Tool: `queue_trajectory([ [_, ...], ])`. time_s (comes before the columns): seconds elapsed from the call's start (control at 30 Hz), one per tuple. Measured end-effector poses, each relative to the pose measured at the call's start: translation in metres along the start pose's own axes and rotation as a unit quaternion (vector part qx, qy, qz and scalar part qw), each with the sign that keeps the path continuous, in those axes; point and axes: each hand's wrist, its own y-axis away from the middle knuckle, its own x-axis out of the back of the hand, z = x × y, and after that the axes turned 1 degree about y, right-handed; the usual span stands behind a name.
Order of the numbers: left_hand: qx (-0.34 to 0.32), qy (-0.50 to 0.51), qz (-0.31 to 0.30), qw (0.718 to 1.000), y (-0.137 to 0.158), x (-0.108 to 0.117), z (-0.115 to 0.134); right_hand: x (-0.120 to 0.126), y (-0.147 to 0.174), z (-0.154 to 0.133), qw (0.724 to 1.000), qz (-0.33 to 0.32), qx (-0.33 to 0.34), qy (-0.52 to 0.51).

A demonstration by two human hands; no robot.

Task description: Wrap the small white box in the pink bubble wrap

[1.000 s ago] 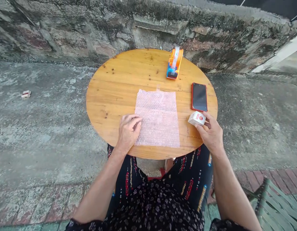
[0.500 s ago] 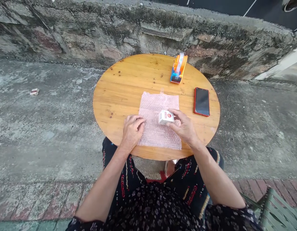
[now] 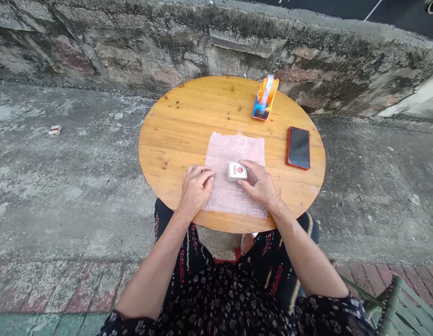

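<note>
Holding a white box (image 3: 237,171) is the right hand (image 3: 262,186)

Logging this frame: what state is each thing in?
Wrap: spread flat.
Box: no open flap visible, held over the wrap.
Phone: face up, screen dark.
Tape dispenser: upright, loaded.
Left hand: at wrap's left edge; grip unclear.
Right hand: gripping box.

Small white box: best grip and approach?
Probably a pinch across the near and far sides of the small white box at its right end, coming from the right. It's a compact block with flat, opposed sides, and the right hand already spans that end with thumb near and fingers far.
</note>
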Motion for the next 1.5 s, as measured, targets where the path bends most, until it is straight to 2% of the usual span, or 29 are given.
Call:
queue_trajectory([
  [0.2, 0.007, -0.001, -0.003, 1.000, -0.0004, 0.0010, 0.0021, 0.0001, 0.0060, 0.0028, 1.000, 0.014, 0.010, 0.009],
  [0.63, 0.015, -0.003, -0.001, 1.000, -0.0010, 0.0012, 0.0037, -0.0019, 0.0066, 0.0019, 0.999, 0.023, -0.014, 0.023],
  [0.9, 0.027, -0.003, -0.009, 1.000, -0.0010, 0.0012, 0.0048, -0.0003, 0.0100, 0.0036, 0.999, 0.001, -0.005, 0.045],
  [1.27, 0.036, 0.010, -0.012, 0.999, -0.0015, 0.0024, 0.0067, 0.0006, 0.0079, -0.0017, 0.999, 0.005, -0.003, 0.037],
  [1.5, 0.039, 0.011, -0.012, 0.999, -0.0013, 0.0028, 0.0066, 0.0036, 0.0076, -0.0056, 0.999, 0.031, -0.035, 0.021],
])
